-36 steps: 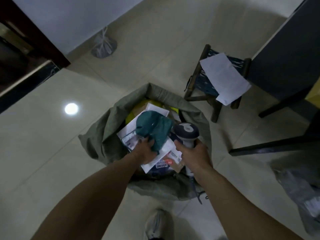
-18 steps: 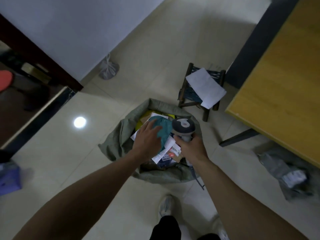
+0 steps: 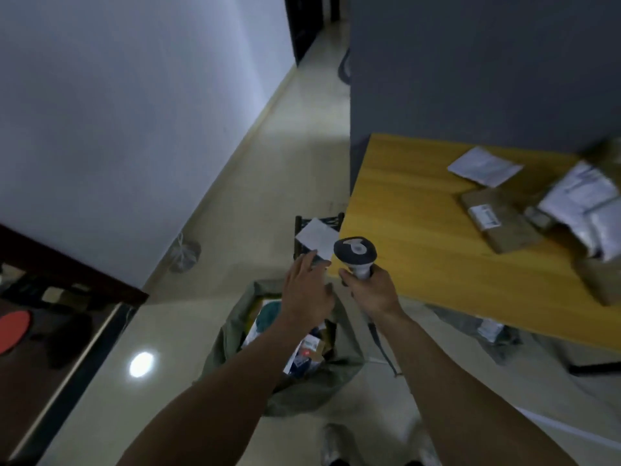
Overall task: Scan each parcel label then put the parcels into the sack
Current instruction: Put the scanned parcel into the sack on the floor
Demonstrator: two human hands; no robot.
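Gripping scanner (image 3: pixel 355 255): right hand (image 3: pixel 373 292). Left hand (image 3: pixel 307 294): fingers straight, empty, above sack (image 3: pixel 232 334) of parcels (image 3: pixel 304 353). More parcels on table (image 3: pixel 413 230).

Grey-green sack (image 3: pixel 232 334), yellow table (image 3: pixel 420 230)

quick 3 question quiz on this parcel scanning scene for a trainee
1. Which hand grips the scanner? A) left B) right
2. True or false: the sack on the floor is empty.
3. Fill in: more parcels lie on the yellow ____.
Key: 1 B, the right hand; 2 false; 3 table.
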